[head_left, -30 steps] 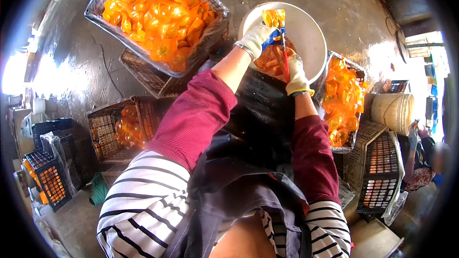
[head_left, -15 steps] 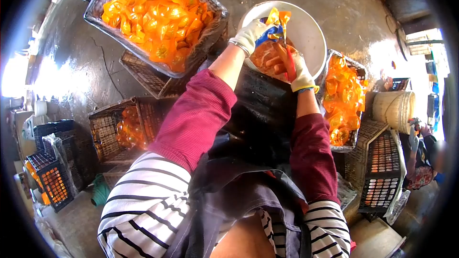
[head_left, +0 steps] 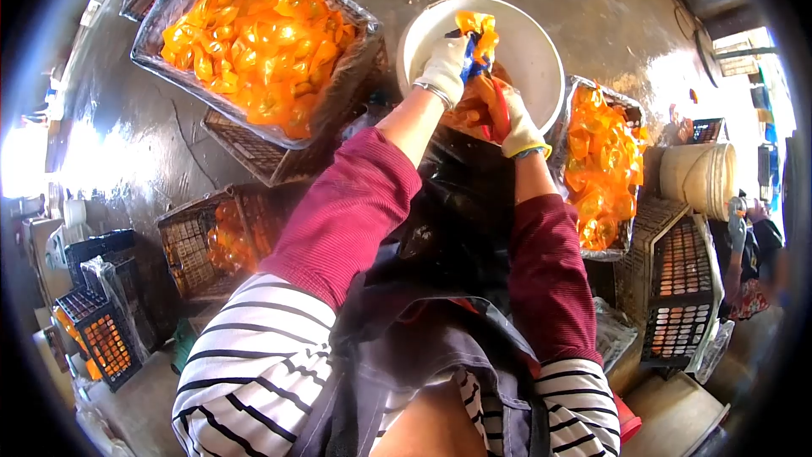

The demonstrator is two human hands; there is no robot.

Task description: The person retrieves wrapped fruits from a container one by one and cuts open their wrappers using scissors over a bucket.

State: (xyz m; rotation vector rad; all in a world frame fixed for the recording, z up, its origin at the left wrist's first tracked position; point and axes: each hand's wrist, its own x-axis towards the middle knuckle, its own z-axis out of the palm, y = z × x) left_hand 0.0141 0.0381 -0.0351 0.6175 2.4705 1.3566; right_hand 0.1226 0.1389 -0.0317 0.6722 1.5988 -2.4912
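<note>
My left hand (head_left: 445, 70), in a white glove with a blue palm, is closed on an orange plastic packet (head_left: 479, 32) that sticks up above its fingers. Close beside it is my right hand (head_left: 510, 123), gloved in white and orange with a yellow cuff. Its fingers wrap what look like red-handled scissors (head_left: 501, 112); the blades are hidden. Both hands are over a large white bucket (head_left: 541, 59). Reddish-brown contents show low in the bucket, partly covered by my hands.
A lined crate of shiny orange packets (head_left: 254, 42) stands at upper left, another crate of packets (head_left: 602, 169) right of the bucket. A tipped crate (head_left: 190, 245) lies at left. Stacked crates (head_left: 677, 288) and a cream bucket (head_left: 698, 178) are at right, near another person (head_left: 748, 254).
My hands have come closer together, and the packet now looks more bunched up. The right hand's fingers have closed in. The whole view has shifted slightly.
</note>
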